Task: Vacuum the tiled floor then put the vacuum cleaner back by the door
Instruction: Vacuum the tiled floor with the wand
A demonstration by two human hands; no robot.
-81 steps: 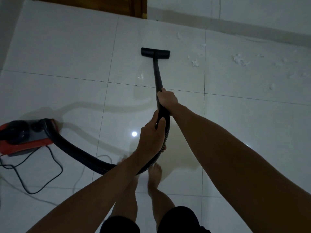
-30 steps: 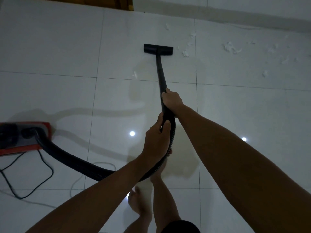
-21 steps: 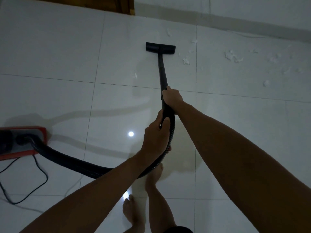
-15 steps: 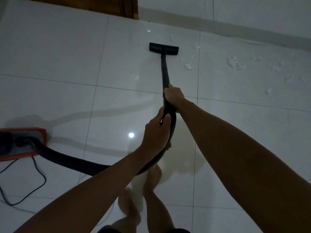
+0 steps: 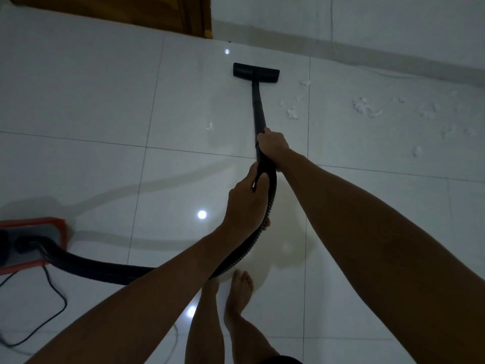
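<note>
- Forward goes the floor head (image 5: 256, 72) since half a second back, nearer the wooden door frame (image 5: 195, 18), and the red body slides further off the left edge as the view swings.
- Head view: right hand (image 5: 273, 143) is wrapped round the smooth, rigid black wand (image 5: 258, 111), fingers curled tight about the tube, knuckles up.
- Left hand (image 5: 246, 203) grips lower down, where the wand meets the ribbed hose (image 5: 105, 270); thumb and forefinger hook round the curved grip, the other fingers close under it.
- That flat, rectangular floor head lies on the glossy white tiled floor (image 5: 91, 101), just short of the door frame at the top.
- Hose is corrugated and flexible, looping down from the grip, sweeping left in a long arc to the vacuum cleaner body (image 5: 34, 244).
- Body is a boxy red shell with a grey top panel, sitting on the floor at the left edge, well apart from the door frame.
- Thin black power cord (image 5: 56, 295) trails in loose curves below it.
- Fluffy white scraps of debris (image 5: 364, 106) lie scattered to the right of the wand, some near the floor head.
- Tiles are large, square, mirror-bright, with thin dark grout lines and round light reflections.
- Bare feet (image 5: 240, 287) stand on the tile beneath the hose.
</note>
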